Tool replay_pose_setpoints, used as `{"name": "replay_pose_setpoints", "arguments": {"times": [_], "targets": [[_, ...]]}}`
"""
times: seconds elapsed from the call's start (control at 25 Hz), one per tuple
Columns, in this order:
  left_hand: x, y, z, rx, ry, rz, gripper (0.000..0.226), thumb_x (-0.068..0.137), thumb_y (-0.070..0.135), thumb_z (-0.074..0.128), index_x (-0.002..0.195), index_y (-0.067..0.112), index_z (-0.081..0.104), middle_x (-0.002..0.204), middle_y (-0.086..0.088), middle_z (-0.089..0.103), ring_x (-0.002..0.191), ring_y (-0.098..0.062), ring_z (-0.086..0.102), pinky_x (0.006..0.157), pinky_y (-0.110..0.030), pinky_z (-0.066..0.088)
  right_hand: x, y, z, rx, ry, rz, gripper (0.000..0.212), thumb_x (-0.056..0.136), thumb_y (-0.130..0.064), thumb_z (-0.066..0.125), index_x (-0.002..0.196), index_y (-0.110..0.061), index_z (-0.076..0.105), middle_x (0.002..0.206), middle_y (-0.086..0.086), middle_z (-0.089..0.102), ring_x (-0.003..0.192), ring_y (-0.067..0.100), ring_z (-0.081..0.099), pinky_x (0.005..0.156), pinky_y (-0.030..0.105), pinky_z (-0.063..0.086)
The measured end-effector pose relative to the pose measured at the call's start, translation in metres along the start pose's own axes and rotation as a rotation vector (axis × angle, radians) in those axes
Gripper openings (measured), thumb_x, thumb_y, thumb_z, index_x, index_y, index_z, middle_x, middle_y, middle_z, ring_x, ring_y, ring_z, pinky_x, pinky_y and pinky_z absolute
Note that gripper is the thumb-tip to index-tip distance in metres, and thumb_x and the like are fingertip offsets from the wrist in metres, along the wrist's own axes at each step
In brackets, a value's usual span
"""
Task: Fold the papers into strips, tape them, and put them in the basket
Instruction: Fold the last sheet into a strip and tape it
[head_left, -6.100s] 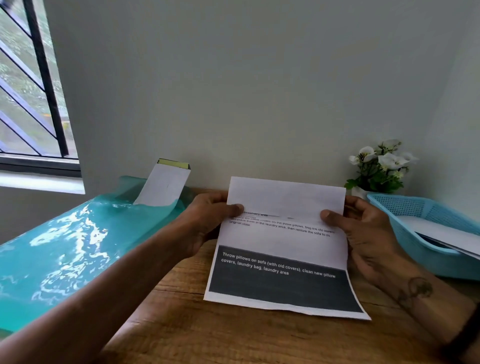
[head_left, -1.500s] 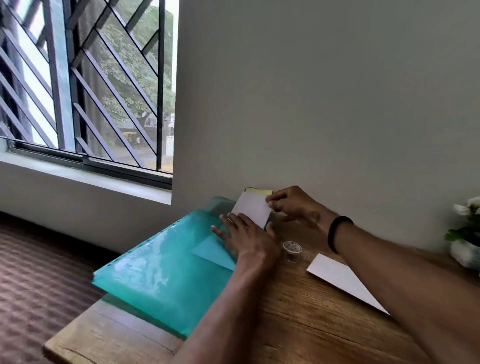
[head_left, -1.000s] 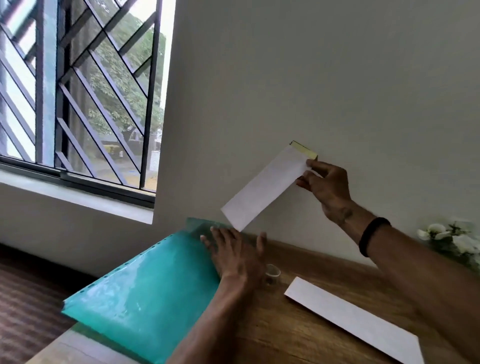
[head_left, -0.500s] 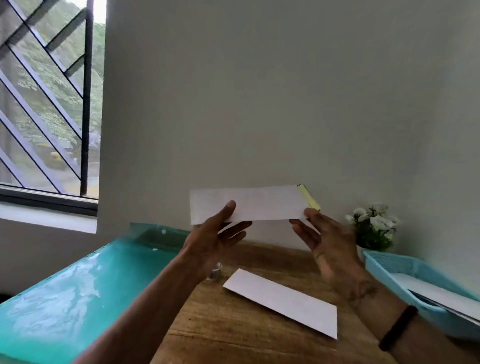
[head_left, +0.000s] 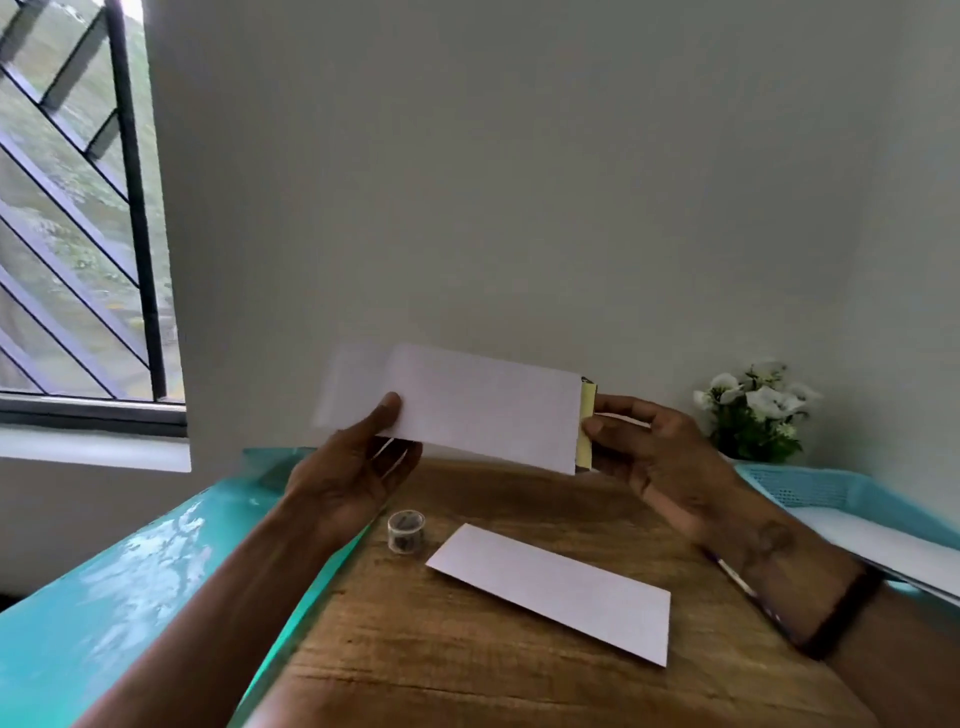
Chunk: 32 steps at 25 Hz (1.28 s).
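Matt white paper strip (head_left: 483, 415); grained wood table (head_left: 467, 649); glossy teal plastic folder (head_left: 130, 597).

Both hands hold a folded white paper (head_left: 483, 408) above the desk (head_left: 415, 639): left hand (head_left: 358, 467) pinches its left end, right hand (head_left: 660, 457) its yellow-edged right end.

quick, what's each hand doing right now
Left hand: holding the left end of the folded paper.
Right hand: pinching its right end.

On the table (head_left: 467, 665), tape roll (head_left: 406, 532) left of folded strip (head_left: 558, 590); basket (head_left: 810, 486) far right.
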<state>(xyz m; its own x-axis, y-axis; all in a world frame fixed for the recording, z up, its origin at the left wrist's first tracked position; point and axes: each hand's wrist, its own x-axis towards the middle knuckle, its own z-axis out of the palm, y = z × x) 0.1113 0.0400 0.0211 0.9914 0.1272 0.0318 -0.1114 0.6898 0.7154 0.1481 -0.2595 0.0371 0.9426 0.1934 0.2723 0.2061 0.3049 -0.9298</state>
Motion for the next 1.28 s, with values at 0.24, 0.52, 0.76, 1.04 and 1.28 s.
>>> {"name": "replay_pose_setpoints", "arguments": {"times": [0.24,0.52,0.76,1.04,1.28], "targets": [[0.005,-0.016,-0.001,0.128,0.106,0.081,0.03,0.077,0.02,0.083,0.096,0.012,0.061,0.122,-0.015,0.073,0.109,-0.027,0.073,0.086,-0.039,0.062,-0.007,0.019,0.0,-0.069,0.006,-0.039,0.054,0.066,-0.012,0.084,0.118,-0.005,0.072,0.109,0.016,0.079,0.091,0.033,0.078,0.071,0.039,0.066],[-0.002,-0.025,0.009,0.251,0.046,0.057,0.041,0.079,0.026,0.083,0.113,0.013,0.065,0.124,-0.015,0.074,0.091,-0.021,0.077,0.07,-0.034,0.064,-0.005,0.029,-0.007,-0.304,0.087,0.001,0.022,0.093,0.002,0.07,0.109,-0.009,0.078,0.096,0.017,0.08,0.086,0.031,0.077,0.079,0.044,0.064],[-0.002,-0.008,-0.004,1.382,0.116,0.981,0.133,0.06,0.071,0.087,0.163,0.04,0.009,0.169,-0.004,0.026,0.153,-0.025,0.03,0.124,-0.048,0.028,-0.01,0.034,-0.008,-0.456,0.191,-0.146,0.04,0.09,0.016,0.066,0.089,-0.021,0.081,0.094,0.014,0.081,0.088,0.032,0.078,0.069,0.035,0.065],[-0.011,-0.03,0.002,2.043,-0.233,1.107,0.115,0.072,0.082,0.065,0.164,0.032,0.017,0.153,0.002,0.04,0.149,-0.024,0.03,0.125,-0.066,0.006,-0.022,0.027,0.005,-0.581,-0.034,-0.251,0.027,0.084,0.006,0.078,0.097,-0.018,0.082,0.096,0.009,0.082,0.092,0.022,0.079,0.077,0.039,0.064],[-0.008,-0.026,-0.002,2.027,-0.116,1.224,0.091,0.071,0.072,0.07,0.147,0.027,0.045,0.133,-0.002,0.049,0.133,-0.028,0.042,0.123,-0.064,0.015,-0.024,0.02,0.011,-0.553,0.01,-0.17,0.021,0.082,-0.031,0.084,0.093,-0.014,0.081,0.088,0.01,0.082,0.081,0.028,0.079,0.072,0.039,0.067]]}}
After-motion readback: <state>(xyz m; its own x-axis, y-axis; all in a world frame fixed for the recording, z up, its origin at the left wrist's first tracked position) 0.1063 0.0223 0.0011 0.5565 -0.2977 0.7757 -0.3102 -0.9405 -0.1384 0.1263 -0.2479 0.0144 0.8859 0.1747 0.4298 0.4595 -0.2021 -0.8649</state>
